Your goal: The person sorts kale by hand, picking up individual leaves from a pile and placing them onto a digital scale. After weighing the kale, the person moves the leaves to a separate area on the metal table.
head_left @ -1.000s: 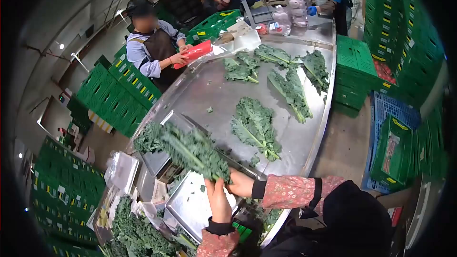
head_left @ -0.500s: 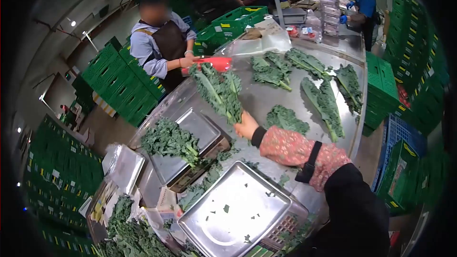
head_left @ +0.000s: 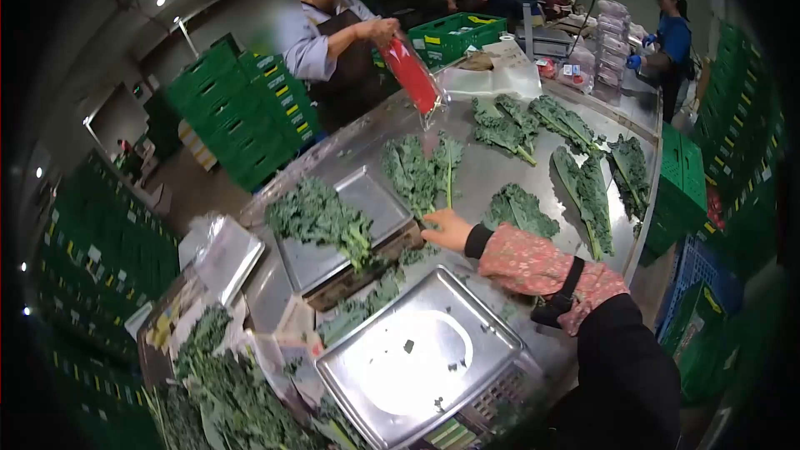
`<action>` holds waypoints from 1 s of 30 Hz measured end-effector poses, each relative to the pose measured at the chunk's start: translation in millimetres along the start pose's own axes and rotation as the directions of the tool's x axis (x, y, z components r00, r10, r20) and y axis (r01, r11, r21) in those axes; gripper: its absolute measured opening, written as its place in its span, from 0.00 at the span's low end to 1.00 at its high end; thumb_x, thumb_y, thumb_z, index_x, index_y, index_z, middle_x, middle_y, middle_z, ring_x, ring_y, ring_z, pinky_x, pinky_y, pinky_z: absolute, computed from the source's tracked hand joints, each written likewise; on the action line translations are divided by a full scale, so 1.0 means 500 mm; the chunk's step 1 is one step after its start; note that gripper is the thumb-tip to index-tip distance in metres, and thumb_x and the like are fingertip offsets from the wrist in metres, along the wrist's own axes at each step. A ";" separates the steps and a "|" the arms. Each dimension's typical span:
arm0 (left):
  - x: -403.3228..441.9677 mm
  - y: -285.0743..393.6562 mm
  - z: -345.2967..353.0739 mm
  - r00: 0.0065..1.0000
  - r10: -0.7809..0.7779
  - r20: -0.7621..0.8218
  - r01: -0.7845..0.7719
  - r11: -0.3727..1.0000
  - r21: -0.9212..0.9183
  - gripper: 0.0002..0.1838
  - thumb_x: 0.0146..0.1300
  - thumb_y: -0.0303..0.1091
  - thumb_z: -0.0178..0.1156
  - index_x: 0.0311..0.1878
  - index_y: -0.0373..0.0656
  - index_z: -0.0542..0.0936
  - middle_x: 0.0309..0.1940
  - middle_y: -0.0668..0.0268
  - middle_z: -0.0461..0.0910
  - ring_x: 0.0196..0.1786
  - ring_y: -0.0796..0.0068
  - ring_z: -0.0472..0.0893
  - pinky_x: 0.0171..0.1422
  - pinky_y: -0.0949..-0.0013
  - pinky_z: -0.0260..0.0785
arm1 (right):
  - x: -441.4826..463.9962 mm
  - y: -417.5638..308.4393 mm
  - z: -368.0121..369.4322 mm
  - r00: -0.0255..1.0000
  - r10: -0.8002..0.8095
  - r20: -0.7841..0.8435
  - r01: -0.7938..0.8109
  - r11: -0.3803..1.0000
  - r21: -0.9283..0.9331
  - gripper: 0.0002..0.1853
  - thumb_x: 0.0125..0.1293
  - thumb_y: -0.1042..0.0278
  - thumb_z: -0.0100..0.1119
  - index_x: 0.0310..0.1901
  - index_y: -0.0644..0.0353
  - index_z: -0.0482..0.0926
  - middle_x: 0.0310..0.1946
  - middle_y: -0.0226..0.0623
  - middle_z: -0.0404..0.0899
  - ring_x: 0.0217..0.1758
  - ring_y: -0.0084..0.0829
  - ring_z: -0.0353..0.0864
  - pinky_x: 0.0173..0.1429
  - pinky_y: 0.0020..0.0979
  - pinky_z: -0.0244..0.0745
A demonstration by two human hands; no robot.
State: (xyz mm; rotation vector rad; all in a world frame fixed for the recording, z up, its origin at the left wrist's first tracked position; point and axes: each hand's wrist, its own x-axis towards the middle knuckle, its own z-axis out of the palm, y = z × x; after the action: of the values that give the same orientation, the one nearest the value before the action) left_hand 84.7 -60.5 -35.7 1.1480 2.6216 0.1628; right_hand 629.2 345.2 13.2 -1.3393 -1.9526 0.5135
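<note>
And there was the right hand (head_left: 447, 231), nearer than the unseen left, fingertips right at the stem ends of the kale leaves (head_left: 410, 173), though whether pinching or merely touching, I couldn't tell! Those leaves lay just beyond the grip, long axis running away from it; on its wearer's side sat a metal tray (head_left: 346, 371) with green scraps, to its left a second tray (head_left: 302, 268) bearing a kale bunch (head_left: 321, 218), and far beyond, a green crate (head_left: 454, 43).
</note>
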 end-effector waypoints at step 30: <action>-0.085 -0.223 -0.201 0.709 0.429 -0.559 -0.662 0.679 -0.318 0.21 0.56 0.34 0.59 0.53 0.39 0.73 0.49 0.53 0.73 0.52 0.52 0.72 0.56 0.59 0.64 | -0.494 -0.837 0.591 0.901 -0.055 0.431 0.211 0.922 -0.325 0.15 0.59 0.62 0.50 0.37 0.65 0.62 0.20 0.50 0.75 0.25 0.53 0.75 0.30 0.50 0.68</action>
State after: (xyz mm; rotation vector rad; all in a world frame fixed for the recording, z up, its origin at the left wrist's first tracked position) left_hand 4.3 -166.5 45.6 1.8285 2.1938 1.3013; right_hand 197.0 -24.2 11.2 -1.3815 -2.5774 0.4017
